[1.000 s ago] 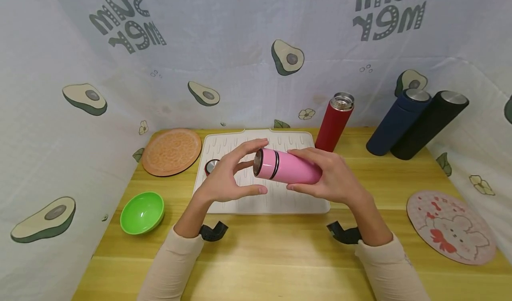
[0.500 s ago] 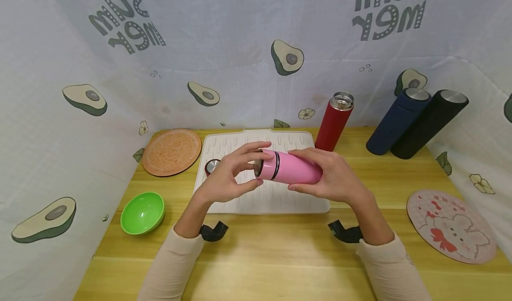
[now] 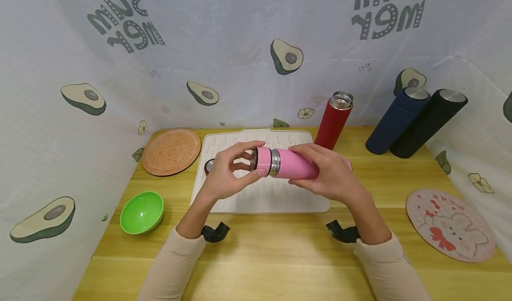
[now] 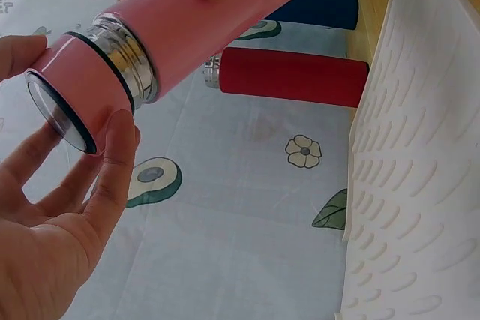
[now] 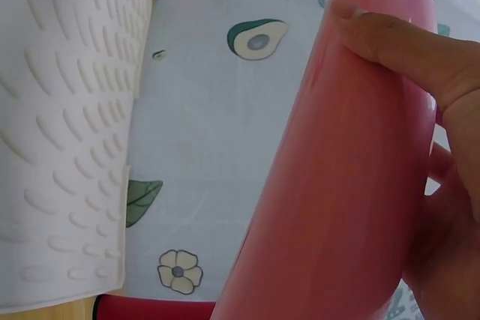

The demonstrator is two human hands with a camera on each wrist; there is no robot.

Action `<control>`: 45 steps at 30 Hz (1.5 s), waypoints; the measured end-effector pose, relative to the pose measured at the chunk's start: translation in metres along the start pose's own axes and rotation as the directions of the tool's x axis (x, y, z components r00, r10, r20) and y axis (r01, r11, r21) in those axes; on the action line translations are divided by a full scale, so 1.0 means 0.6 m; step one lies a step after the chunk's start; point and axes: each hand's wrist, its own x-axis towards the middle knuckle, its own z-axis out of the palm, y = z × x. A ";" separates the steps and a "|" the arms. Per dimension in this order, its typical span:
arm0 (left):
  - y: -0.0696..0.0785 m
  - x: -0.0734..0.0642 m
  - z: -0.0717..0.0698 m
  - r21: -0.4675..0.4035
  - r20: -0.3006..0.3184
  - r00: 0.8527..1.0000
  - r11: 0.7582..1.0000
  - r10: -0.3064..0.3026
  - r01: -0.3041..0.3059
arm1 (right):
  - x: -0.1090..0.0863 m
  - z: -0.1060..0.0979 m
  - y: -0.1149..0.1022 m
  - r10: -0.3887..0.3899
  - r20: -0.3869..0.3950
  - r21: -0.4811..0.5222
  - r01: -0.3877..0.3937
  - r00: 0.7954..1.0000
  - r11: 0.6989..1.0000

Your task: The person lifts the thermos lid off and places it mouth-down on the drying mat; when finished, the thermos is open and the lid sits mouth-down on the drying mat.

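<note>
Above the white ridged mat (image 3: 288,198), a pink vacuum flask (image 3: 296,164) is held lying nearly sideways. My right hand (image 3: 332,172) grips its body, thumb and fingers on opposite sides. The fingers and thumb of my left hand (image 3: 224,176) pinch the flask's pink lid (image 3: 264,161), whose silvery disc end faces left. Between lid and body, the steel threaded neck (image 4: 124,58) is exposed. In the left wrist view, the lid still sits around part of the neck. A small red cap with a silver top (image 3: 209,166) lies on the mat, partly hidden behind my left hand.
A red flask (image 3: 334,122) with an uncovered steel mouth stands behind the mat's right side. Blue (image 3: 394,125) and black (image 3: 430,125) flasks stand farther right. Leftward are a green bowl (image 3: 142,214) and an orange round mat (image 3: 172,153); a pink rabbit mat (image 3: 452,225) lies right.
My left hand has closed in from beside the lid and taken hold of it. A gap has opened between lid and body, baring the steel neck. The right hand keeps its grip.
</note>
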 end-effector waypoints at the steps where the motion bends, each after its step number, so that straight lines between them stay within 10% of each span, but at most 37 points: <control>1: -0.001 0.000 -0.001 0.003 -0.018 1.000 1.000 0.000 0.000 | 0.000 -0.001 0.001 0.010 -0.003 -0.008 -0.010 1.000 1.000; 11: -0.014 0.002 -0.015 0.141 -0.107 0.993 0.987 -0.059 0.074 | -0.005 -0.020 0.038 0.112 -0.135 0.081 -0.102 0.984 0.992; 17: -0.038 0.003 -0.027 0.232 -0.143 0.986 0.965 -0.091 0.123 | -0.011 -0.053 0.076 0.221 -0.285 0.188 -0.171 0.933 0.967; 30: -0.097 -0.001 -0.038 0.439 -0.163 0.954 0.848 -0.250 0.297 | -0.021 -0.102 0.174 0.653 -0.175 0.485 -0.513 0.736 0.708; 45: -0.152 -0.013 -0.015 0.588 -0.074 0.937 0.744 -0.341 0.317 | 0.011 -0.059 0.254 0.741 -0.113 0.582 -0.560 0.662 0.589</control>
